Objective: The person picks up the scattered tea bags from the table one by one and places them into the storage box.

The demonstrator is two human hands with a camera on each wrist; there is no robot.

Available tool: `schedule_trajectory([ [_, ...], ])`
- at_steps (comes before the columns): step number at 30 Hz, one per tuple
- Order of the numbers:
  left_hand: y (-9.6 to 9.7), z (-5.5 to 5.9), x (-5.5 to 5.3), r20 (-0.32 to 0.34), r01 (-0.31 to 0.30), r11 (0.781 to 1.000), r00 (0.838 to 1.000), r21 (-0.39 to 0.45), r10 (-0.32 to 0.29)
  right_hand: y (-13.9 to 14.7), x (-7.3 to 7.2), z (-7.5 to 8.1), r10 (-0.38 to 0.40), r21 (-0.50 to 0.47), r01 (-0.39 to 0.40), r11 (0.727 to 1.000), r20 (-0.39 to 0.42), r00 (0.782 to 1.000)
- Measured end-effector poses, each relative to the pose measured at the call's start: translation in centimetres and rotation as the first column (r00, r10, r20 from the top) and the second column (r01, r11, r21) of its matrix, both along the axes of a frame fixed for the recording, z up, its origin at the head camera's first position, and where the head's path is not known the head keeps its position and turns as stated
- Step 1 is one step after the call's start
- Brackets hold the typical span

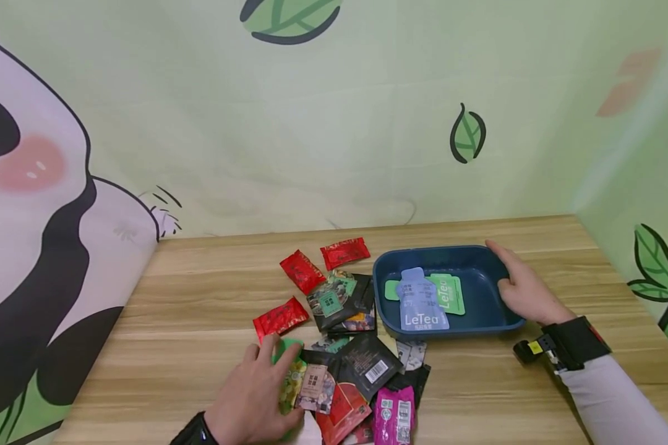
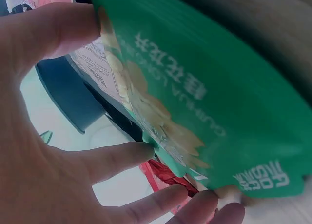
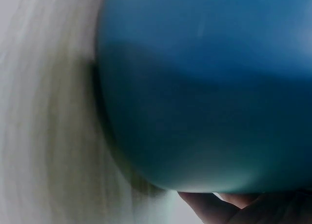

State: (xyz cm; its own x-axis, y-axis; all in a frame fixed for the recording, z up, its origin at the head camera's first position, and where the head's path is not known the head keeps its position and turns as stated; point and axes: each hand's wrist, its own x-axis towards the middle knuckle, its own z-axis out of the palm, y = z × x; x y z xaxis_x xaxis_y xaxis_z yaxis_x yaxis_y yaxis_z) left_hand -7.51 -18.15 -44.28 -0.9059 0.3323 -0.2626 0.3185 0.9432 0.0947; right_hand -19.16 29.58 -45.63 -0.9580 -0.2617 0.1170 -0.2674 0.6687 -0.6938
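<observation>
My left hand (image 1: 261, 392) holds a green tea sachet (image 2: 234, 102) by its edges, thumb on one side and fingers on the other. White print and a picture of pale yellow pieces cover the sachet in the left wrist view. It lies over the left side of a heap of sachets (image 1: 370, 364) in the head view. My right hand (image 1: 526, 290) grips the right end of a dark blue plastic basin (image 1: 481, 296). Inside the basin lie a light blue LeTea sachet (image 1: 420, 303) and a green LeTea sachet (image 1: 449, 293), which it partly covers.
Three red packets (image 1: 302, 272) lie left of the basin. Black sachets (image 1: 334, 303) with green labels overlap beside its left wall. A magenta packet (image 1: 394, 414) is at the heap's front right. The wooden table (image 1: 200, 290) meets a printed backdrop (image 1: 289, 142) behind.
</observation>
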Motion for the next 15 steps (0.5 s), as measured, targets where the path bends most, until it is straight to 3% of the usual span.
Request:
schedule_trajectory([
  [7, -0.11, 0.02, -0.2, 0.006, -0.001, 1.0, 1.0, 0.004, 0.001, 0.02, -0.03, -0.02, 0.002, -0.002, -0.002, 1.0, -0.002, 1.0],
  [15, -0.69, 0.5, 0.08, 0.019, -0.072, 0.996, 0.997, -0.047, 0.073, 0.03, 0.06, -0.01, 0.006, -0.009, -0.006, 1.0, -0.004, 1.0],
])
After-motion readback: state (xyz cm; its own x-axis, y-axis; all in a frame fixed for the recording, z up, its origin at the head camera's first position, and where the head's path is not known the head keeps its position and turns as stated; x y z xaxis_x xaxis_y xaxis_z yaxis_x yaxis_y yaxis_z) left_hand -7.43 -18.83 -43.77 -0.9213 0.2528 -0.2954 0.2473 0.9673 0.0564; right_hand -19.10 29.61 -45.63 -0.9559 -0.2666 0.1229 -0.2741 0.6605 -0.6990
